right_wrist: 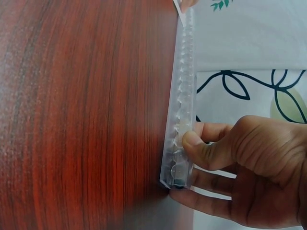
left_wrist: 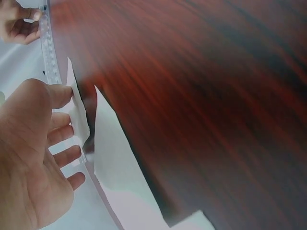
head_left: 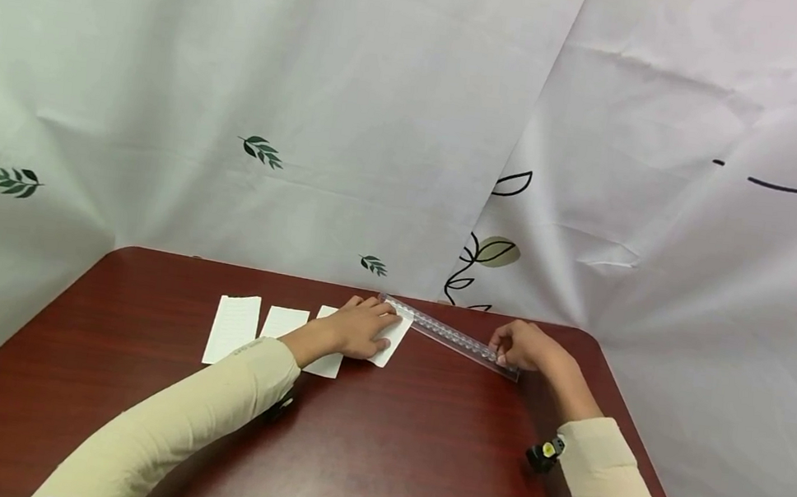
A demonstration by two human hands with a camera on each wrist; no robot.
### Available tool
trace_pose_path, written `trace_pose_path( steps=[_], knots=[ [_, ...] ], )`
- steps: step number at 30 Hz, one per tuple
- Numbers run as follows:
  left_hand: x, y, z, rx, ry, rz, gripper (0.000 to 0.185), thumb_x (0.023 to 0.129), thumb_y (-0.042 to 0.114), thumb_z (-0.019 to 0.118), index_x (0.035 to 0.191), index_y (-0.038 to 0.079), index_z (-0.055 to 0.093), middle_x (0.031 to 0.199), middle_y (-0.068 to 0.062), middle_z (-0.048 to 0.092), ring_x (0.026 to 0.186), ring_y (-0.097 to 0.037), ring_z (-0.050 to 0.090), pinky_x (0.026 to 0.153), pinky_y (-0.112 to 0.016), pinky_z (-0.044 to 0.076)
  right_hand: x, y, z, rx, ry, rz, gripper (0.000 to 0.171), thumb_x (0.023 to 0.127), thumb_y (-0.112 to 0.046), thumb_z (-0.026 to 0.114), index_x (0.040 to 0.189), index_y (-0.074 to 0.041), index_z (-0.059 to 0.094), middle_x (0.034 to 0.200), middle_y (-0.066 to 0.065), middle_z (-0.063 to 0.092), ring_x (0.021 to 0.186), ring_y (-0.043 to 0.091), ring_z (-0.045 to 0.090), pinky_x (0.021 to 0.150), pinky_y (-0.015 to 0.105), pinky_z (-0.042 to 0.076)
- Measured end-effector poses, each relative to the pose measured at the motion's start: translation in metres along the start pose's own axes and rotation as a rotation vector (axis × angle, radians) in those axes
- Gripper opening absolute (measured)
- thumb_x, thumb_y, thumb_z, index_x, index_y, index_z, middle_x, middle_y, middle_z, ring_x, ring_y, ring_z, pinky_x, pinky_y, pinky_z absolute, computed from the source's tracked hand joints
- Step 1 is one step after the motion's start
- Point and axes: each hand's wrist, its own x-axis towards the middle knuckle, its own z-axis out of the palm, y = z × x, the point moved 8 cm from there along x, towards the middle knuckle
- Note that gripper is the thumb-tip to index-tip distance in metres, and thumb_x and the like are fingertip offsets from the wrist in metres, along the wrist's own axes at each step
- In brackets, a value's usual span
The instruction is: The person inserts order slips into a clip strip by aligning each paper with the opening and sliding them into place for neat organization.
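A long clear plastic ruler (head_left: 458, 339) with a scalloped row along it lies slanted near the table's far edge. My right hand (head_left: 527, 345) grips its right end; in the right wrist view the thumb is on top of the ruler (right_wrist: 180, 100) and the fingers curl at its edge. My left hand (head_left: 359, 327) rests, palm down with fingers spread, on a white slip of paper (head_left: 396, 339) overlapping the ruler's left end. In the left wrist view, the thumb and fingertips of my left hand (left_wrist: 36, 153) touch this slip (left_wrist: 79, 112).
Left of that slip, three more white paper pieces lie in a row: one (head_left: 326, 365) partly under my left forearm, a middle one (head_left: 283, 321) and a left one (head_left: 233, 328). The dark red table (head_left: 372, 461) meets a white printed curtain (head_left: 385, 114) behind.
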Motion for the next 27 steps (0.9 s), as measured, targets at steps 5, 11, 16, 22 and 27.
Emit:
trace_pose_path(
  steps=[5,11,16,22,27],
  knots=[
    [0.002,0.007,-0.001,0.002,-0.002,0.007,0.058,0.114,0.034,0.06,0.167,0.013,0.055,0.169,-0.007,0.056,0.159,-0.035,0.045,0.125,-0.061,0.038,0.0,0.002,0.0,-0.01,0.002,0.006,0.013,0.097,0.006,0.079,0.101,-0.006,0.079,0.086,0.004,0.067,0.078,0.015,0.059,0.07,0.027,0.049],
    [0.005,0.009,0.0,0.0,0.003,0.002,0.058,0.113,0.035,0.061,0.167,0.014,0.055,0.17,-0.006,0.055,0.16,-0.033,0.044,0.123,-0.061,0.038,0.0,0.002,-0.003,-0.007,0.005,0.004,0.013,0.097,0.006,0.079,0.1,-0.006,0.079,0.087,0.005,0.067,0.079,0.016,0.06,0.07,0.027,0.05],
    [0.006,0.012,0.002,0.012,-0.004,0.003,0.058,0.114,0.037,0.059,0.168,0.016,0.054,0.17,-0.004,0.055,0.16,-0.031,0.044,0.121,-0.059,0.039,0.0,0.003,-0.001,0.009,0.001,0.013,0.014,0.097,0.007,0.079,0.1,-0.007,0.078,0.087,0.004,0.067,0.078,0.015,0.06,0.069,0.027,0.05],
    [0.006,0.017,0.001,0.017,0.004,0.001,0.057,0.114,0.036,0.061,0.166,0.016,0.056,0.168,-0.004,0.056,0.158,-0.032,0.046,0.119,-0.059,0.04,0.0,0.003,0.0,0.022,0.0,0.005,0.014,0.097,0.007,0.078,0.1,-0.006,0.078,0.086,0.004,0.066,0.077,0.015,0.059,0.067,0.027,0.049],
    [0.007,0.02,0.003,0.016,-0.003,-0.006,0.058,0.114,0.038,0.06,0.168,0.017,0.055,0.17,-0.003,0.054,0.159,-0.031,0.045,0.119,-0.058,0.04,0.001,0.001,0.0,0.021,-0.001,0.006,0.014,0.097,0.007,0.077,0.1,-0.006,0.078,0.086,0.004,0.066,0.077,0.015,0.058,0.067,0.027,0.049]
  ],
)
